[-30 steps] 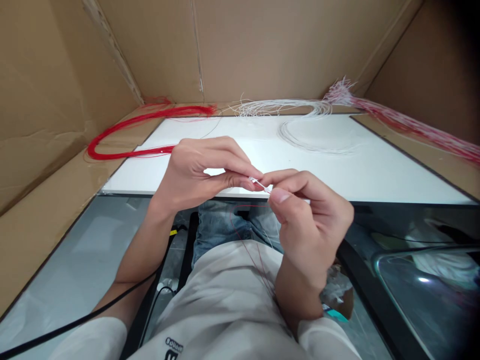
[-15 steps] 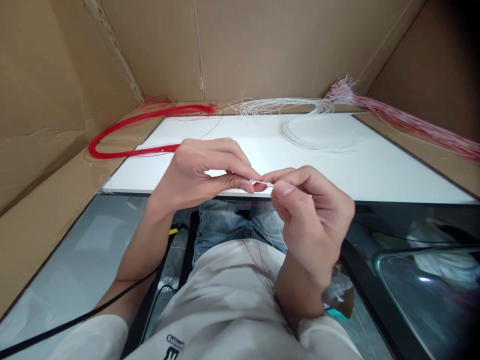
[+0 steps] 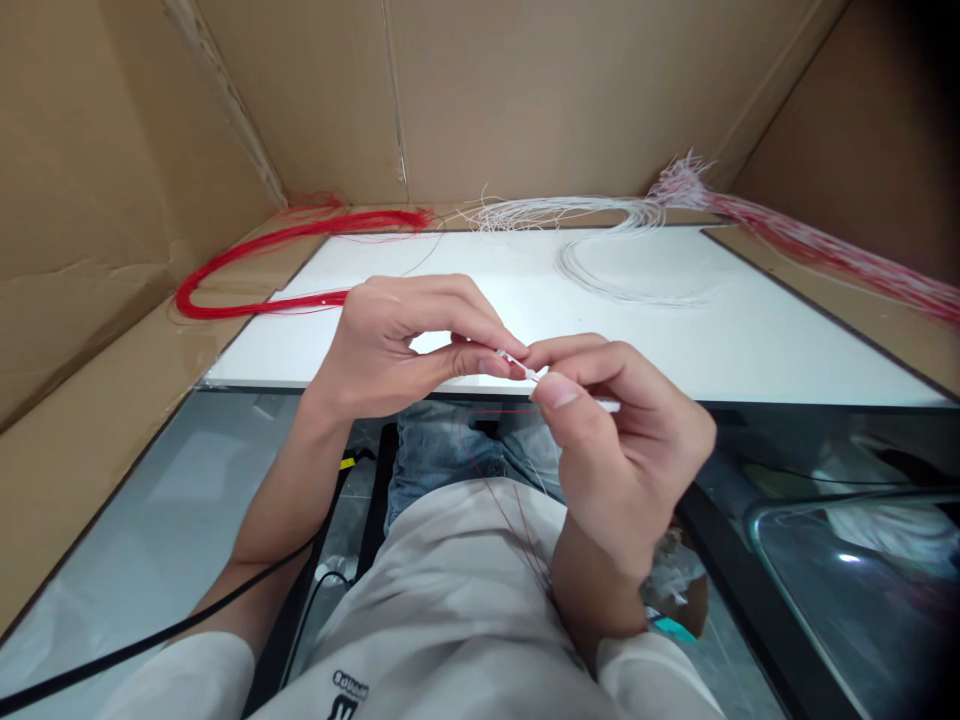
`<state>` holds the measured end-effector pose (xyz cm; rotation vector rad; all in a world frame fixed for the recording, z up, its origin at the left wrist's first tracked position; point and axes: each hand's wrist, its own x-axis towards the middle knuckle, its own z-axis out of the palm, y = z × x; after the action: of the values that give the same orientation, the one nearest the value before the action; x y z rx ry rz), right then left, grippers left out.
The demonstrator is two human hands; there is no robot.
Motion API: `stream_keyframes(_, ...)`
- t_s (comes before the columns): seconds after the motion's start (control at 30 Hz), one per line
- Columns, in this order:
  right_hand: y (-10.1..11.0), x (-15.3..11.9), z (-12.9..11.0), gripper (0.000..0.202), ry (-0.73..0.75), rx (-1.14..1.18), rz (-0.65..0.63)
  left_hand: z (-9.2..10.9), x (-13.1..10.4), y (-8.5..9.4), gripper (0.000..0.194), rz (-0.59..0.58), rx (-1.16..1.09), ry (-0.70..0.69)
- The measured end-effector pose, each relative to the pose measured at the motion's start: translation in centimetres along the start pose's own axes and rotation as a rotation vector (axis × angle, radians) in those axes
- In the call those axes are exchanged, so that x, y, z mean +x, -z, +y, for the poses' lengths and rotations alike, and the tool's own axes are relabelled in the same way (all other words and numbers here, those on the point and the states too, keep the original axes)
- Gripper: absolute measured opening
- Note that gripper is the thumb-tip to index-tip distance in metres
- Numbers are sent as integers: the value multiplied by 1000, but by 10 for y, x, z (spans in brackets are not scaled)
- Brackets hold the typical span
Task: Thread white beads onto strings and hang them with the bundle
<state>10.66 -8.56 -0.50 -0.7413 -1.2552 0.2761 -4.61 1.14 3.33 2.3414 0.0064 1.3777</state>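
Observation:
Over the front edge of the table, both hands meet fingertip to fingertip. My left hand [image 3: 416,345] is closed in a pinch on one end of a small, thin white piece [image 3: 517,364]; its exact kind is too small to make out. My right hand [image 3: 626,430] pinches the other end between thumb and forefinger. A short white end [image 3: 609,405] pokes out behind the right thumb; the fingers hide how it joins the rest. Below the hands, a thin red wire [image 3: 469,450] loops down over my lap and shirt, with a fine white wire [image 3: 541,480] beside it.
A bundle of red wires [image 3: 225,308] curves at the left of the white tabletop [image 3: 480,265]. White wires [image 3: 577,208] lie along the back, and mixed red and white wires [image 3: 825,235] at the right. Cardboard walls [image 3: 562,90] surround the table. A black cable [image 3: 172,632] crosses my left arm.
The small white piece has tilted, its right end now lower. My right thumb has shifted slightly left and down, and a white end now shows behind it. My left hand has barely moved.

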Motion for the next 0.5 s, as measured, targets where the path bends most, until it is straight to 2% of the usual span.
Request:
stream_keyframes(0.17, -1, -1, 1, 19, 2, -6, -5, -1, 1, 0, 10, 12, -37, -37)
stream_keyframes(0.5, -1, -1, -2, 18, 64, -49, 31, 4, 1, 1, 5, -37, -43, 74)
